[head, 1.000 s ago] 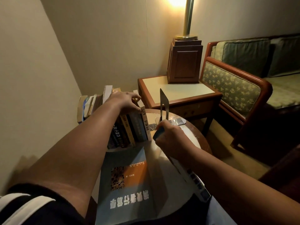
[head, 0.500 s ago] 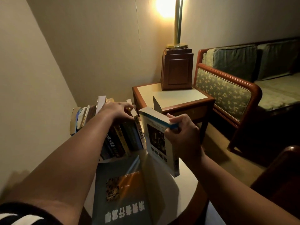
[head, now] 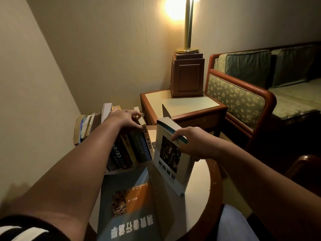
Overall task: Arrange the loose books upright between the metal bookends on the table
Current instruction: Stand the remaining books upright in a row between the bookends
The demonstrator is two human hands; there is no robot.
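Holding a grey book (head: 171,160) by its top edge, right hand (head: 196,143) pinches it: thumb on the front cover, fingers behind. The book stands tilted on the round table (head: 199,173), just right of the row of books (head: 132,150), with a small gap between them. Left hand (head: 125,119) sits on top of that row, fingers curled over the rightmost books. Metal bookend (head: 165,111) sticks up just behind the grey book. Blue book (head: 128,202) lies flat on the table, nearer the person, beside the left forearm.
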